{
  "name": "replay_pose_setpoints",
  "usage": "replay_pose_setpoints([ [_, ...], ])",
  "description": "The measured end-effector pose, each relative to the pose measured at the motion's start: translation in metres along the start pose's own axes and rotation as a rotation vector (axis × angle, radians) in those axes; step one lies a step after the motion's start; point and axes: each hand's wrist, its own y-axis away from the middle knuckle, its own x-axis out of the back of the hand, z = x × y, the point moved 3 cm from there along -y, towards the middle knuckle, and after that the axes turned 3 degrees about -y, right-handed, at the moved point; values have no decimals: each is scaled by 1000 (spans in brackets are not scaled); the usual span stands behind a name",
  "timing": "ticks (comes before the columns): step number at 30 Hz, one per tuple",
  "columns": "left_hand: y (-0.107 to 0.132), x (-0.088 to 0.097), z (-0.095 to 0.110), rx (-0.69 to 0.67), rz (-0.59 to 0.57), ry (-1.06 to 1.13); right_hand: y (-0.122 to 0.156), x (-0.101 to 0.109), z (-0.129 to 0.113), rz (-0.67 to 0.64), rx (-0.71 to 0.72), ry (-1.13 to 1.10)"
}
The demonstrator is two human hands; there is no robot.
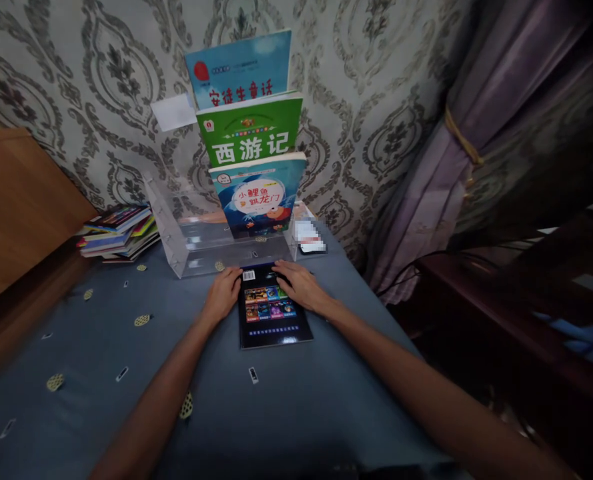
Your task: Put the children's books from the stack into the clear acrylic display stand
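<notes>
A dark book (274,313) lies back cover up on the blue cloth, just in front of a clear acrylic book stand (176,237). My left hand (223,292) grips the book's upper left edge with curled fingers. My right hand (300,283) lies over the book's upper right corner, its fingers closed on the edge. Three books stand stepped in the stand: a blue one (241,67) at the top, a green one (250,130) in the middle, and a blue fish-cover one (257,197) lowest.
A stack of colourful books (119,232) lies left of the stand. A wooden panel (16,200) rises at the left. Purple curtains (476,133) hang at the right beside dark furniture (501,313). The patterned blue tablecloth (101,347) covers the table.
</notes>
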Motion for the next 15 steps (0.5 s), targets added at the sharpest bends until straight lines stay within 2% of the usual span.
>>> replay_pose_setpoints([
  [7, 12, 11, 9, -52, -73, -54, -2, -4, -2, -13, -22, 53],
  [15, 63, 35, 35, -98, -109, -7, -2, -7, -2, -3, -12, 74],
])
